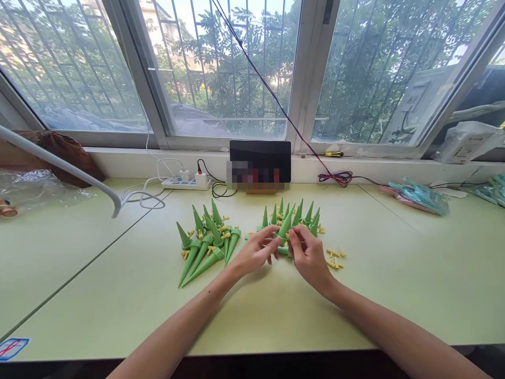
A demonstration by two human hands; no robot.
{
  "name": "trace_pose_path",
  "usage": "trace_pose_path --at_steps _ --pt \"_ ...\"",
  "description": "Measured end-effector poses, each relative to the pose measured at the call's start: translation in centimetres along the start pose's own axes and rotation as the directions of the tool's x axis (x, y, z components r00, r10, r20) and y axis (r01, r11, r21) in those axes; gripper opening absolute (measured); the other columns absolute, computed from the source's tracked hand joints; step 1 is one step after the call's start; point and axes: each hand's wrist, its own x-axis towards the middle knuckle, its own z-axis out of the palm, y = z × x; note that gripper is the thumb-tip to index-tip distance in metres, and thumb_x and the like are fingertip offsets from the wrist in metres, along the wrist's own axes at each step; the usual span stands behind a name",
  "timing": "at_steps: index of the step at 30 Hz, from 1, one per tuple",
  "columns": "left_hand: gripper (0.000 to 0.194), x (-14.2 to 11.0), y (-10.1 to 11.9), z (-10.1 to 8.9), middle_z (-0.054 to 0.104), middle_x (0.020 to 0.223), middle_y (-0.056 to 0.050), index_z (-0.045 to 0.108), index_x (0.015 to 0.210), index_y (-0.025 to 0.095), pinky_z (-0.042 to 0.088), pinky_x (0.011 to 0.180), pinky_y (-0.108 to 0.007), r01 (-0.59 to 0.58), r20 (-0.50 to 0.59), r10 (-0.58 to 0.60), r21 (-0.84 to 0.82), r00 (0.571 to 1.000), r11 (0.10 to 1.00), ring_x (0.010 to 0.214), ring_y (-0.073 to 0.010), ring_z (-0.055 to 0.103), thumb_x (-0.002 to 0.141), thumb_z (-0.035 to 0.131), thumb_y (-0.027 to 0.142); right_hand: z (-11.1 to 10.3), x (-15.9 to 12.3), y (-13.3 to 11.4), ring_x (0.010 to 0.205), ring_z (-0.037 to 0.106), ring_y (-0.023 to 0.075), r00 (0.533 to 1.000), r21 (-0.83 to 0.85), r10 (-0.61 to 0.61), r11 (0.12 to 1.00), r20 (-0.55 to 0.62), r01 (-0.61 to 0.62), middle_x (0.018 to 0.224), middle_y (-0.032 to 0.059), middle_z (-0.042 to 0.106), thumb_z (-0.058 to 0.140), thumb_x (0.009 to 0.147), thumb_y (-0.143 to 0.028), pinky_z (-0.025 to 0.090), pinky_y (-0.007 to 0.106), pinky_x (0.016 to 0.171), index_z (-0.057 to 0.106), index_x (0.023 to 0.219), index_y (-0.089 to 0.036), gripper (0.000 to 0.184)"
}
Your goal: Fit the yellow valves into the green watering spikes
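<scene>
My left hand (258,249) is closed on a green plastic spike (284,225), its cone pointing up and its wide base between my fingers. Against the right side of that spike, my right hand (306,249) pinches something small, mostly covered by the fingertips; a bit of yellow shows there. Behind both hands stands a group of upright green spikes (307,213) with yellow pieces at their bases. To the left is a second group of green spikes (201,251), some upright and some lying down. Loose yellow T-shaped pieces (334,259) lie right of my right hand.
A tablet (260,163) leans on a stand at the back of the table (394,295). Left of it is a power strip (187,182) with plugs and cables. A white lamp arm (63,164) crosses the left side. Packed plastic bags (418,196) lie at the right.
</scene>
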Motion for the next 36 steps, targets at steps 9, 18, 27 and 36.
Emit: trace_pose_path --at_steps 9,18,27,36 --pt "0.046 0.2 -0.3 0.4 0.061 0.066 -0.001 0.059 0.127 0.016 0.05 0.051 -0.022 -0.025 -0.107 0.035 0.091 0.994 0.996 0.056 -0.0125 0.06 0.091 0.054 0.045 0.1 -0.1 0.0 0.045 0.039 0.0087 0.999 0.031 0.031 0.999 -0.01 -0.03 0.06 -0.0053 0.046 0.043 0.1 -0.041 0.031 0.022 0.043 0.047 0.083 -0.021 0.026" --pt "0.037 0.5 0.1 0.5 0.062 0.086 -0.003 0.066 0.118 0.02 0.049 0.05 -0.022 -0.071 -0.203 0.113 0.205 0.973 0.976 0.053 -0.0078 0.054 0.09 0.056 0.042 0.2 0.1 0.1 0.041 0.039 0.0085 0.991 0.131 0.132 0.982 0.018 -0.133 0.057 -0.0053 0.048 0.045 0.098 -0.048 0.031 0.021 0.039 0.047 0.084 -0.021 0.03" --pt "0.04 0.6 0.8 0.2 0.056 0.057 0.001 0.058 0.074 0.014 0.045 0.044 -0.021 0.026 -0.203 -0.066 -0.196 0.977 0.98 0.046 -0.0097 0.054 0.082 0.065 0.052 0.1 -0.1 0.5 0.047 0.04 0.0098 0.997 0.036 -0.003 0.999 -0.075 0.006 0.059 -0.0047 0.046 0.044 0.099 -0.04 0.034 0.022 0.046 0.05 0.085 -0.021 0.024" --pt "0.063 0.7 1.3 0.4 0.061 0.053 -0.007 0.065 0.063 0.007 0.045 0.045 -0.024 0.25 0.03 -0.261 -0.405 0.965 0.879 0.044 -0.0118 0.056 0.079 0.059 0.068 0.3 0.0 1.0 0.051 0.039 0.0105 0.993 -0.094 -0.12 0.988 0.016 0.121 0.064 -0.0026 0.05 0.044 0.098 -0.033 0.033 0.023 0.05 0.054 0.085 -0.021 0.021"
